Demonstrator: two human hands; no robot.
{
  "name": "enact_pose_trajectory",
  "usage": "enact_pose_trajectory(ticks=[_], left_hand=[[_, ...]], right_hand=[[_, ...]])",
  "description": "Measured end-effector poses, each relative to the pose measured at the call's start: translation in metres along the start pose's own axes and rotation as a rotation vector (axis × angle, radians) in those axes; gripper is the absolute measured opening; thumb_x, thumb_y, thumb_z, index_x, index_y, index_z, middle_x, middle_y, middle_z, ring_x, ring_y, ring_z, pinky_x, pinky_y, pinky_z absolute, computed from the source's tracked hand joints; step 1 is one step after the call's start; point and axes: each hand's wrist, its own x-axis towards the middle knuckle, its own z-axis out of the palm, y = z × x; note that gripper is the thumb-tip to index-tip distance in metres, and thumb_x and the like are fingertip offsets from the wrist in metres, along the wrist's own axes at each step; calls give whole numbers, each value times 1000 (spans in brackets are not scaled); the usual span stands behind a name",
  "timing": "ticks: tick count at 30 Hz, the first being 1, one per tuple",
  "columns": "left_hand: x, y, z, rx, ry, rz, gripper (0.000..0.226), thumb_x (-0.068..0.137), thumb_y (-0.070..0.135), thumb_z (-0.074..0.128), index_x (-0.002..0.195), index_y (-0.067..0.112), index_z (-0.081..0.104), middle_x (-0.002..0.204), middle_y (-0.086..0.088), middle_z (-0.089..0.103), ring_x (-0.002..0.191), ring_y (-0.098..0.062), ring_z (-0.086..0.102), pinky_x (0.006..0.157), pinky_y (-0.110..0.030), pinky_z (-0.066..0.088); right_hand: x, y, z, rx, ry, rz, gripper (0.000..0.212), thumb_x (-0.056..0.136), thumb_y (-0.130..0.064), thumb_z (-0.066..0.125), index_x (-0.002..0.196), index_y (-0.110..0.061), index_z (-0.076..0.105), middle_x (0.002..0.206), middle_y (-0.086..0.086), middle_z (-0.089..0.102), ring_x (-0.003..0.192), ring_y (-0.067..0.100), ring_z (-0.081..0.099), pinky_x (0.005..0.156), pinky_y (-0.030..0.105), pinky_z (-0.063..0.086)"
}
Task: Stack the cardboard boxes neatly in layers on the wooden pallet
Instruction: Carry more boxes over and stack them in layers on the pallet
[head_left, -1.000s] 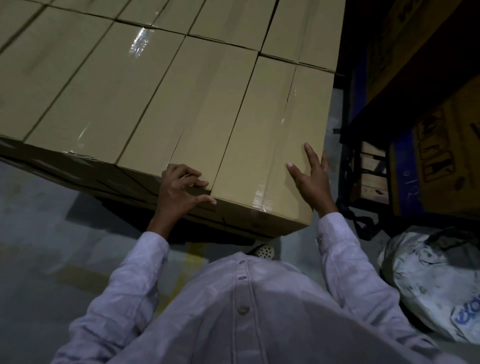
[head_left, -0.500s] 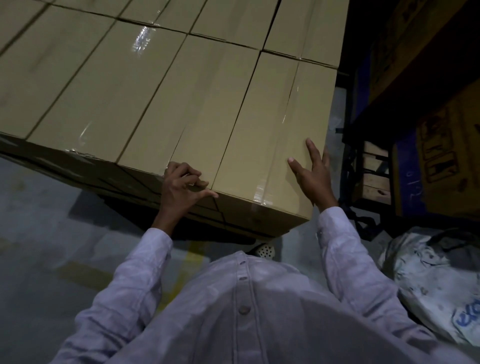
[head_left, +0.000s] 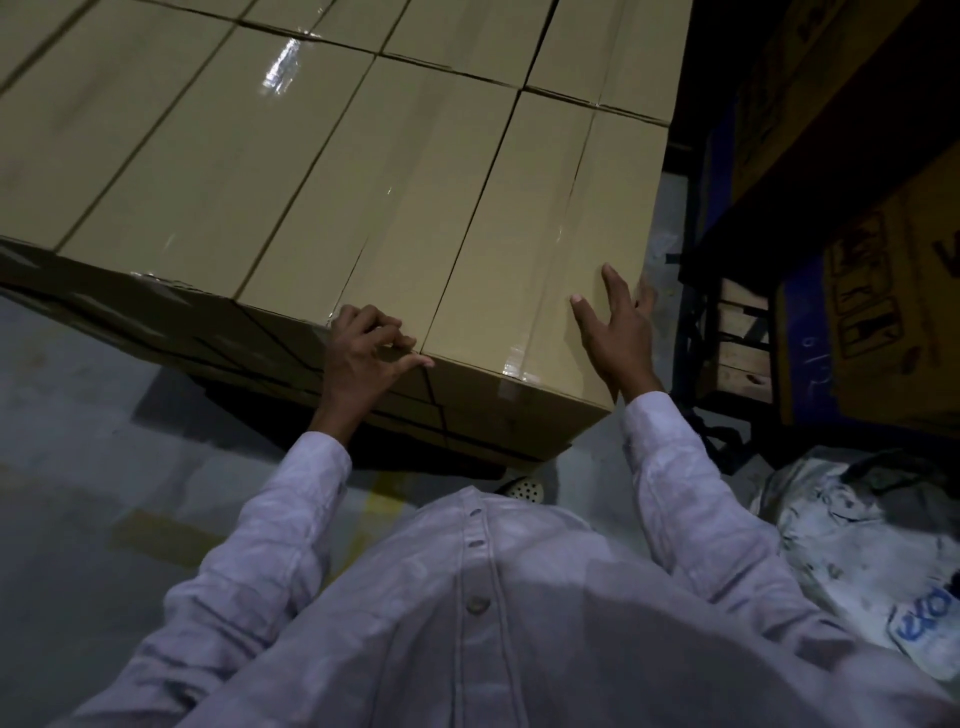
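The corner box (head_left: 524, 244) is plain tan cardboard, long and rectangular, with glossy clear tape down its lid seam. It sits at the near right corner of the stack (head_left: 208, 156), on the top layer, with its long axis running away from the person and its short end facing them. The left hand (head_left: 363, 353) rests on the near edge at the seam with the neighbouring box (head_left: 374, 197), fingers curled and enclosing nothing; the right hand (head_left: 618, 332) lies on the corner box's right edge, fingers straight and spread.

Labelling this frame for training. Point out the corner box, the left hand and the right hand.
corner box (head_left: 519, 249): head view, top face.
left hand (head_left: 358, 358): head view, back of hand.
right hand (head_left: 618, 343): head view, back of hand.
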Motion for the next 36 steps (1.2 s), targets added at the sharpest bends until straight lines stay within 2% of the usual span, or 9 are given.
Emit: enact_pose_trajectory(ticks=[4,7,9,11,14,16,24,36], left_hand=[[-1,0,-1,62,-32,-2,40,72,48,95,97,20,83,106,2,71,100,-25,58,81,-42,49],[-5,0,-1,80,-44,7,35,79,46,92,106,24,83,112,3,71,103,-24,59,84,-44,50],[-7,-1,-2,86,-48,7,34,82,46,89,107,25,84,114,3,71,104,-24,59,85,-45,50],[-5,-3,-3,99,-51,9,33,82,48,88,106,26,84,113,3,72,102,-24,60,83,-45,50],[-3,-4,-5,135,-60,38,30,83,48,87,106,30,84,110,2,71,98,-26,60,81,-44,48],[-3,-3,-5,158,-74,63,30,83,47,87,108,32,83,110,1,69,97,-27,59,81,-42,46],[3,2,-4,195,-108,85,26,81,42,89,105,32,84,105,-1,67,95,-29,58,81,-40,40],[5,1,1,192,-98,97,22,83,38,88,104,33,83,104,1,66,96,-28,57,82,-41,40]], right_hand=[[-32,8,3,-38,-28,-14,73,94,-76,60,159,-51,37,179,-3,-4,164,30,14,128,54,31],[-66,21,-7,7,-175,0,90,84,-78,76,159,-58,32,177,-9,-15,165,26,7,127,43,20],[-86,30,-13,-24,-270,-39,104,76,-70,88,160,-60,28,177,-8,-18,165,25,0,122,38,16],[-96,38,-18,-88,-286,-94,113,72,-60,95,162,-59,26,178,-3,-13,164,22,-1,122,37,16],[-95,46,-22,-158,-198,-133,108,77,-36,97,160,-59,32,179,1,4,164,20,10,128,43,29],[-91,47,-25,-197,-135,-126,105,76,-27,98,156,-61,39,177,0,15,162,23,22,126,45,36],[-89,46,-28,-205,-120,-142,101,73,-24,99,153,-59,47,174,-2,25,158,24,31,123,37,34],[-87,41,-32,-198,-121,-148,101,73,-22,99,152,-58,49,172,-2,26,156,26,34,124,49,41]])
